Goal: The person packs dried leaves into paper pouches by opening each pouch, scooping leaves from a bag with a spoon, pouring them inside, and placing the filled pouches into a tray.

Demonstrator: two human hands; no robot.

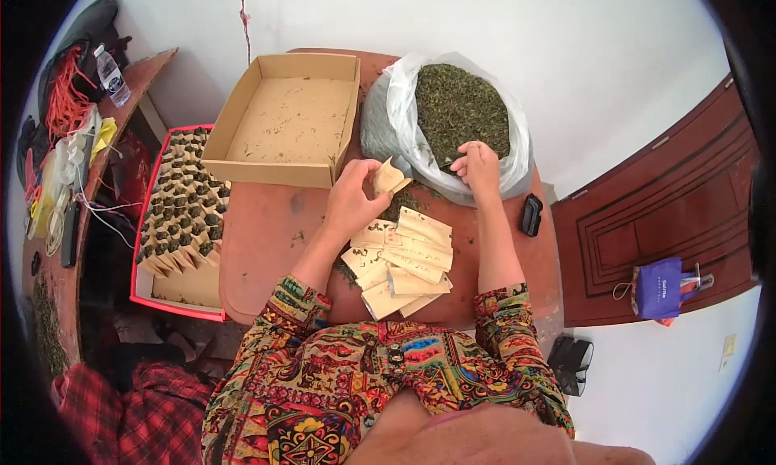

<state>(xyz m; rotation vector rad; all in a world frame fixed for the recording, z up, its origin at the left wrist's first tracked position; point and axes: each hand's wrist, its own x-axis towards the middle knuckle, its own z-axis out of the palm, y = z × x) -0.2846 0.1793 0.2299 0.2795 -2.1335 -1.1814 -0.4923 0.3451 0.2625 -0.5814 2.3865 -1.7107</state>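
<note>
My left hand (352, 196) holds a small paper packet (391, 177) with its mouth open, just left of the bag's near edge. My right hand (478, 167) is over the near right part of a plastic bag (400, 101) full of dried green leaves (461, 109). Its fingers are curled together at the edge of the leaves; what they hold, if anything, is too small to tell. Several flat paper packets (416, 251) lie overlapping on the brown table (267, 247) between my forearms, with loose leaf bits near them.
An open cardboard box (291, 121) with scattered bits stands at the table's back left. Lower left, a red-edged box (182, 291) holds rows of filled packets (182, 198). A black case (530, 215) lies by the table's right edge. A side shelf at left carries a bottle (111, 77).
</note>
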